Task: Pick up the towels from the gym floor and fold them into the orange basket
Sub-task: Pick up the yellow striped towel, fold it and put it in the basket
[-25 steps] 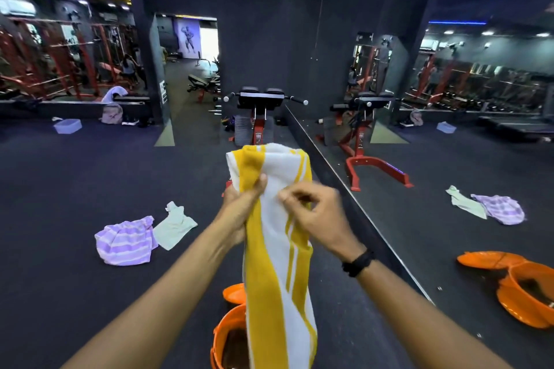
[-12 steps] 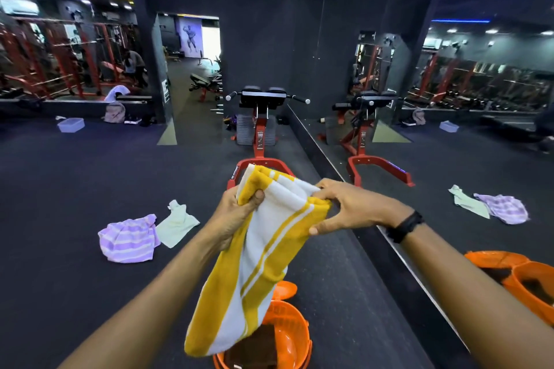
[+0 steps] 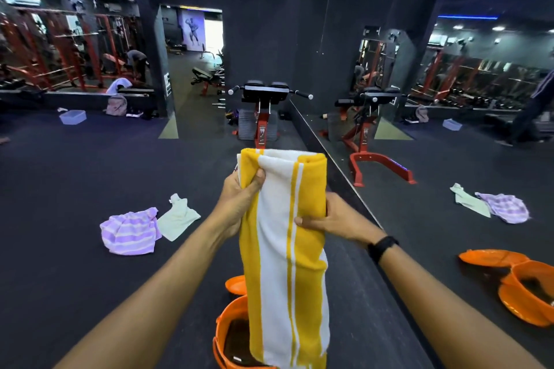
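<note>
A yellow and white striped towel (image 3: 281, 249) hangs lengthwise in front of me, folded over at its top. My left hand (image 3: 239, 201) pinches its upper left corner, and my right hand (image 3: 329, 219) grips its right edge a little lower. The towel's lower end dangles over the orange basket (image 3: 223, 335) on the floor just below, hiding part of it. An orange lid (image 3: 235, 284) lies behind the basket. On the dark floor to the left lie a purple striped towel (image 3: 129, 231) and a pale green towel (image 3: 178, 216), touching each other.
A wall mirror (image 3: 434, 144) runs along the right, reflecting the towels, basket and lid. A red and black exercise machine (image 3: 262, 117) stands straight ahead. Far left are a clear plastic tub (image 3: 72, 116), a backpack (image 3: 117, 105) and a person bent over by red racks.
The towel went from hanging, to tilted out sideways between my hands, to hanging straight again with a wider fold. My right hand slid down from the top edge onto the right side.
</note>
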